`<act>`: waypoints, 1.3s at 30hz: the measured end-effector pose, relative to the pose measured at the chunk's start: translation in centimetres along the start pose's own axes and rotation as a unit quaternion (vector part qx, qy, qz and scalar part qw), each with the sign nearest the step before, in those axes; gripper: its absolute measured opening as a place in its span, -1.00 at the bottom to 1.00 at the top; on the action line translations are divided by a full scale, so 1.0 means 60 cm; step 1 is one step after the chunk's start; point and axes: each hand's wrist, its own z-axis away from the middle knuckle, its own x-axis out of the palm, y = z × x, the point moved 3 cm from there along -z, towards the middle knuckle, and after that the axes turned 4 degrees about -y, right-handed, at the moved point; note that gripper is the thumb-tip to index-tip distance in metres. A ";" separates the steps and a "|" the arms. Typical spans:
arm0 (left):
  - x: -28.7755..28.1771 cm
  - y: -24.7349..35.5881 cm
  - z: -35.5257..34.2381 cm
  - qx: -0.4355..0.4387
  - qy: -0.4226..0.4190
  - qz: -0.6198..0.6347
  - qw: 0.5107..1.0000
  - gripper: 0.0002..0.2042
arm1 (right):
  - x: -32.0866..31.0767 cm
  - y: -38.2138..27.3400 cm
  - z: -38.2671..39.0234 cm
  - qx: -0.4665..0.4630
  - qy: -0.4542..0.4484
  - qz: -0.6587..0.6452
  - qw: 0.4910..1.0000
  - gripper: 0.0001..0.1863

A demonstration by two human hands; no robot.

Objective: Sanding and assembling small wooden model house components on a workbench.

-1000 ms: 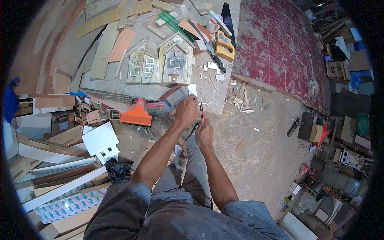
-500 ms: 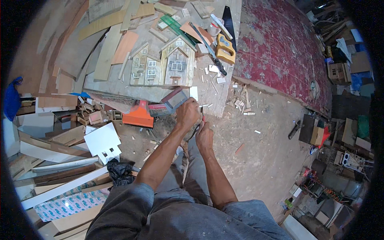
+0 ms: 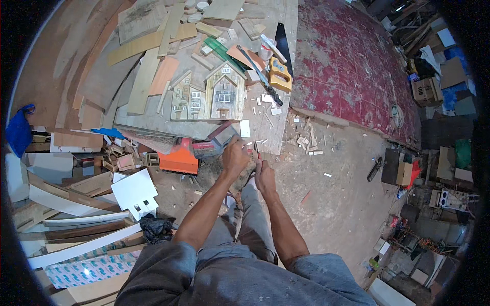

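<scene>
My left hand [image 3: 235, 159] is closed at the near edge of the wooden work table [image 3: 268, 133]. Its fingers pinch something small, mostly hidden by them. Close beside it, my right hand [image 3: 265, 177] is wrapped round a slim red-handled knife [image 3: 258, 151], its thin dark blade pointing away from me. Just beyond the left hand lies a grey and dark red block [image 3: 222, 133], and a white rectangular piece [image 3: 245, 128] is next to it. Farther back on the table, a wooden model house front [image 3: 225, 97] with small windows and a lower wing lies flat.
A yellow-handled saw [image 3: 280, 74], a dark rod-like tool [image 3: 263, 79], a green strip [image 3: 223, 52] and wood boards [image 3: 144, 84] cover the table. An orange container [image 3: 178, 159] stands at its near side. Offcuts litter the floor; timber and a white cutout [image 3: 135, 191] lie left.
The table and everything on it sit slightly lower in the picture, as the view has shifted. Both hands stay close together, with the red-handled knife still in the right one.
</scene>
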 end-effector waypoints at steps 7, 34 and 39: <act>-0.112 0.033 0.082 -0.186 -0.011 0.341 0.921 -0.84 | -0.100 -0.010 -0.059 -0.059 0.053 -0.059 0.995 -0.64; -0.165 0.134 0.004 -0.326 0.085 0.442 0.831 -0.78 | -0.194 -0.069 -0.293 0.113 -0.221 -0.506 0.826 -0.81; -0.149 0.172 -0.041 -0.303 0.099 0.448 0.835 -0.78 | -0.210 -0.093 -0.297 0.098 -0.238 -0.536 0.804 -0.83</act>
